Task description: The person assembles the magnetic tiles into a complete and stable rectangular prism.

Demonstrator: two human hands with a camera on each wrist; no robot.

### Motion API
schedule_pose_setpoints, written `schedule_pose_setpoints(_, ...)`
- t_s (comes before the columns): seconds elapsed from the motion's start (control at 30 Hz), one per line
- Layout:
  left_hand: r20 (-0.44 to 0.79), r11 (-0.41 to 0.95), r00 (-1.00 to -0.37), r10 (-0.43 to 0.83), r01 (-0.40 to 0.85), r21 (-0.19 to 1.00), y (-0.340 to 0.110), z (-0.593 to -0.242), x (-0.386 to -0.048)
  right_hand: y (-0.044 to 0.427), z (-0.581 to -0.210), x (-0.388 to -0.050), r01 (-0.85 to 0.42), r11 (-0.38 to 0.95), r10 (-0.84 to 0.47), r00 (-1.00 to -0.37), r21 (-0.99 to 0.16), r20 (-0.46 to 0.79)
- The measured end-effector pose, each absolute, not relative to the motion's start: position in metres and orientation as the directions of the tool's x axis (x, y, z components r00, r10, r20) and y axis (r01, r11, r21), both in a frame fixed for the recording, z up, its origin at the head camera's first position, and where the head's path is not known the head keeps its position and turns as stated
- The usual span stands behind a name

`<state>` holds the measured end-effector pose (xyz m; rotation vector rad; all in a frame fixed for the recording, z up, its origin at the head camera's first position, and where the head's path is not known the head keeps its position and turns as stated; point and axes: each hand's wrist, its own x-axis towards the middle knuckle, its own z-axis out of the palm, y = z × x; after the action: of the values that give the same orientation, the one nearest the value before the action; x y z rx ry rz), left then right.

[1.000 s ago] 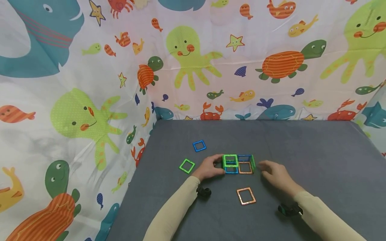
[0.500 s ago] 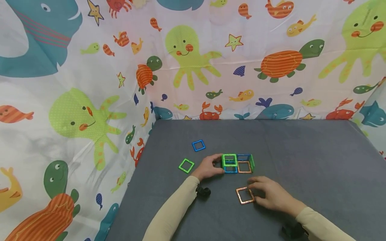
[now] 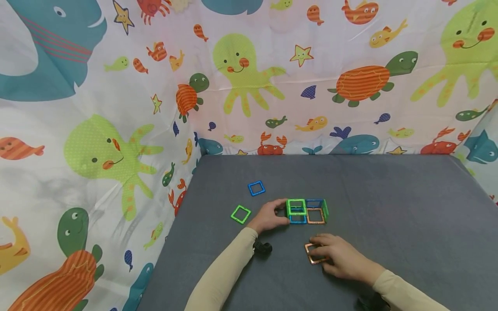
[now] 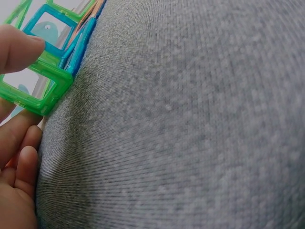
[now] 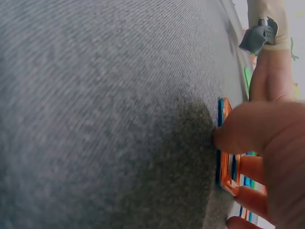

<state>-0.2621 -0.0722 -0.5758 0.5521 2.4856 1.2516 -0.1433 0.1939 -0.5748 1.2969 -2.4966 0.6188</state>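
Observation:
In the head view, an open-framed build of square magnetic tiles [image 3: 307, 212] in green, blue and orange stands mid-table. My left hand [image 3: 269, 217] holds its left end, thumb at the near side and fingers at the far side. The left wrist view shows the thumb and fingers around a green square tile [image 4: 58, 78] of that build. Nearer me, my right hand [image 3: 344, 258] pinches a loose orange magnetic tile [image 3: 308, 255] lying on the cloth. Up close in the right wrist view, a blue layer [image 5: 219, 172] shows beneath the orange frame [image 5: 225, 164].
A loose green square tile [image 3: 237, 220] lies left of my left hand, and a blue square tile [image 3: 258, 193] lies farther back. Grey cloth [image 3: 397, 203] covers the table. A curtain [image 3: 264, 129] printed with sea animals hangs behind and at the left.
My right hand has left the right side of the build, come toward me and taken hold of the orange tile. The left hand has stayed at the build.

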Motion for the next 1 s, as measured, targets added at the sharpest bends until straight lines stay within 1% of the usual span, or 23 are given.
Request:
schedule_pose_setpoints(0.1,-0.094,0.543,-0.881,0.464,0.2,0.815,-0.072,-0.576,-0.262,0.192,-0.574,-0.144,-0.828,0.515,-0.715,-0.558,-0.222,0.42)
schedule_pose_setpoints(0.3,-0.099,0.54,-0.881,0.462,0.191,0.82,-0.072,-0.576,-0.261,0.188,-0.569,-0.144,-0.828,0.528,-0.731,-0.557,-0.191,0.394)
schedule_pose_setpoints(0.7,-0.101,0.535,-0.88,0.463,0.187,0.824,-0.071,-0.577,-0.261,0.185,-0.565,-0.145,-0.831,0.52,-0.732,-0.553,-0.197,0.399)
schedule_pose_setpoints(1.0,-0.103,0.536,-0.882,0.46,0.183,0.824,-0.072,-0.577,-0.261,0.186,-0.556,-0.153,-0.837,0.516,-0.707,-0.537,-0.184,0.461)
